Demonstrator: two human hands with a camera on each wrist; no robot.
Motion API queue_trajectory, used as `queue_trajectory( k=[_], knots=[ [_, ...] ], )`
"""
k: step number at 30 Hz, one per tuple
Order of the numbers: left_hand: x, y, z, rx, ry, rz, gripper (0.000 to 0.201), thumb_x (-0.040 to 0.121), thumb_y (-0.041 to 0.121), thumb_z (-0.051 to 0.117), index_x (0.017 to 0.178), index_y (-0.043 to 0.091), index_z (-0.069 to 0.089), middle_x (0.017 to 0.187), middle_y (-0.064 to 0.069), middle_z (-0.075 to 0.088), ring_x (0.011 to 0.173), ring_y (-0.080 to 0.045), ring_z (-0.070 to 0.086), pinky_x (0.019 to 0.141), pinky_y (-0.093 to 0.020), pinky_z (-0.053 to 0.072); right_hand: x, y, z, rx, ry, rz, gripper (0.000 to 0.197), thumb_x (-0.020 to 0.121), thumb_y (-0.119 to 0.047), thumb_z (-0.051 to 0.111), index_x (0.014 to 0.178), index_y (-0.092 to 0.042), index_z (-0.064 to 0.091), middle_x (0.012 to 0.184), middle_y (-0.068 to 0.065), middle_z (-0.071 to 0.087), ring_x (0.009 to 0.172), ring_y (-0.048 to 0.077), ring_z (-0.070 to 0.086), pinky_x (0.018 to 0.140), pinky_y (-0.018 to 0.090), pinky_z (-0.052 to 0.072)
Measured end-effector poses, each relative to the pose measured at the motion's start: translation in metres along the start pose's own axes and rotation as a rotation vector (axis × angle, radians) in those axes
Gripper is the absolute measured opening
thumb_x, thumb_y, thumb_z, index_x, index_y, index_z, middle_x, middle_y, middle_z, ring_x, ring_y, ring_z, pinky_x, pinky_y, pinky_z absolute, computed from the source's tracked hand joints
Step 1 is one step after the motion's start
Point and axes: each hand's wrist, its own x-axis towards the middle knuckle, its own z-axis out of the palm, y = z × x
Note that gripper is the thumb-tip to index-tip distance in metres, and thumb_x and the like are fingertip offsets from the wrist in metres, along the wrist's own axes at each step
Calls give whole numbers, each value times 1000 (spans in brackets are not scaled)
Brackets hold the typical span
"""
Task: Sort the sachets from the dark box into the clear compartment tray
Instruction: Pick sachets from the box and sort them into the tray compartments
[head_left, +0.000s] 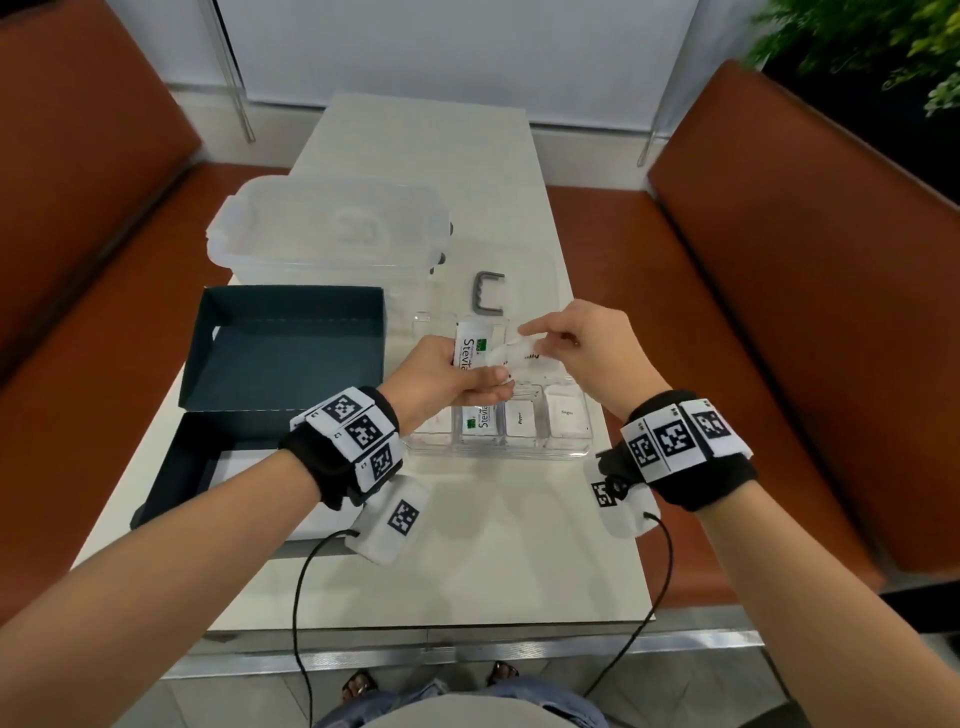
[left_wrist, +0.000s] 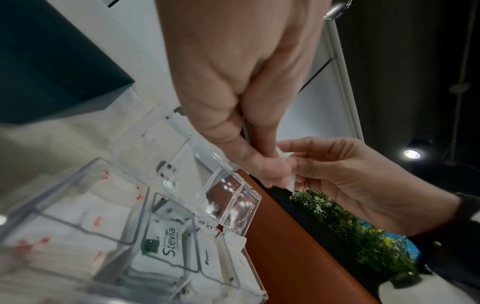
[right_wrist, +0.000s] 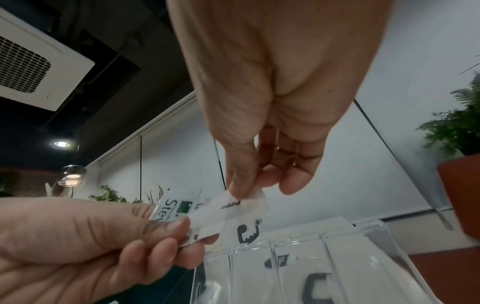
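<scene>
Both wrists were banded w/ marker cuffs; a small stack of sachets (head_left: 470, 353), Stevia on top, was gripped in the curled left hand (head_left: 447, 379) above the clear compartment tray (head_left: 566, 451). One white sachet (right_wrist: 241, 207) was pinched betw. thumb & forefinger of the right hand (head_left: 582, 343), still touching the stack. Printing on it was seen only from the right wrist, too blurred to read; the dark box (head_left: 291, 348) appeared whole in head view only.

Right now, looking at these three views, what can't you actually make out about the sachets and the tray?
- Head view: the left hand holds a Stevia sachet and more; its fingers hide how many.
- Head and right wrist views: print on the small sachet pinched by the right hand is blurred, unreadable.
- Head view: the left forearm covers the near dark box, so remaining sachets are hidden.
- Left wrist view: red print in the clear compartment tray is too blurred to read.
</scene>
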Motion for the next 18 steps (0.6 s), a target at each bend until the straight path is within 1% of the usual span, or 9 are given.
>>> queue_trajectory(
  k=[2,3,5,7,10,12,15,16,18],
  knots=[
    [-2,3,-3,36,-49,-21,28,84,8,71,108,-5,66,91,-15,75,82,-18,74,66,-16,56,2,-3,-1,-48,-53,-23,26,90,-13,63,116,-16,69,98,12,63,91,21,59,81,18,39],
    [-2,4,-4,44,-70,-27,28,84,6,71,109,-5,66,92,-15,75,83,-18,74,67,-16,56,3,-5,-1,-61,-75,-34,27,90,-13,64,116,-14,69,99,13,63,94,21,60,81,17,38],
    [-2,7,-5,52,-106,-32,30,84,3,70,112,-5,65,95,-15,74,85,-20,73,69,-19,57,5,-8,2,-96,-101,-55,26,90,-14,64,115,-12,70,98,11,62,95,21,59,73,13,32],
    [-3,9,-4,74,-134,-31,28,84,3,70,111,-3,65,97,-17,74,87,-22,73,72,-21,57,7,-11,5,-113,-120,-74,23,90,-15,63,111,-10,72,87,1,59,89,16,55,66,7,30],
    [-4,10,-3,129,-144,-44,18,86,6,69,103,-1,68,90,-13,75,81,-18,74,67,-17,56,7,-11,9,-93,-114,-72,19,89,-14,64,104,-8,74,79,-5,52,81,7,48,62,-5,28],
    [-4,9,-3,156,-140,-60,19,89,7,66,105,-4,67,91,-17,74,79,-16,74,66,-16,56,7,-9,10,-72,-111,-52,16,89,-14,64,100,-9,75,78,-5,54,79,7,51,64,-3,30],
    [-1,7,-3,212,-132,-79,23,93,5,61,109,-11,63,97,-24,72,77,-16,73,67,-17,57,6,-6,13,-76,-131,-37,14,88,-18,66,97,-14,75,82,-4,55,80,12,55,63,9,31],
    [-1,6,-3,234,-133,-80,24,93,4,60,110,-12,62,97,-25,71,77,-16,73,68,-17,57,6,-6,14,-80,-136,-41,13,87,-20,67,97,-17,75,88,-3,55,76,7,52,65,12,31],
    [0,7,-3,259,-141,-73,23,93,3,59,110,-13,62,97,-26,70,76,-16,73,67,-18,57,6,-5,17,-52,-156,-44,10,86,-21,68,92,-20,75,92,-4,62,67,-2,48,62,7,32]
  ],
)
